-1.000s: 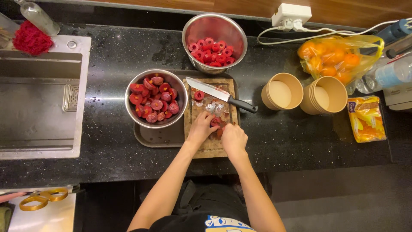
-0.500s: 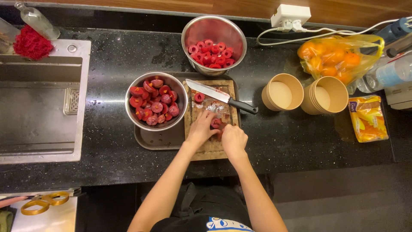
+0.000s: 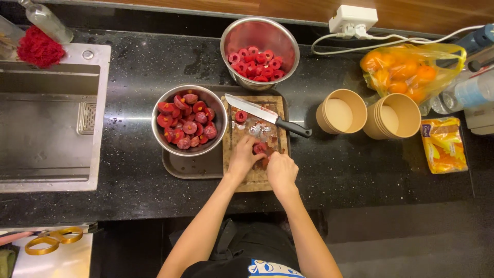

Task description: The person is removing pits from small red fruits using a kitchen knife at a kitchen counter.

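Both of my hands meet over a wooden cutting board (image 3: 249, 180). My left hand (image 3: 243, 156) and my right hand (image 3: 281, 169) pinch a small red fruit piece (image 3: 260, 148) between their fingertips. Across the top of the board lies a knife (image 3: 265, 115) with a black handle, touched by neither hand. A single red fruit slice (image 3: 241, 116) rests beside the blade. Left of the board stands a steel bowl (image 3: 163, 141) of red fruit pieces. Another steel bowl (image 3: 260, 32) with smaller red pieces sits behind the board.
A dark tray (image 3: 190, 168) lies under the board and near bowl on the black counter (image 3: 360, 170). Two stacks of paper cups (image 3: 341, 111) stand to the right, with a bag of oranges (image 3: 404, 72) and a yellow packet (image 3: 443, 145). A sink (image 3: 46, 123) is at left.
My hands have shifted only slightly over the board, still working the same red fruit piece. The knife and bowls have not moved.
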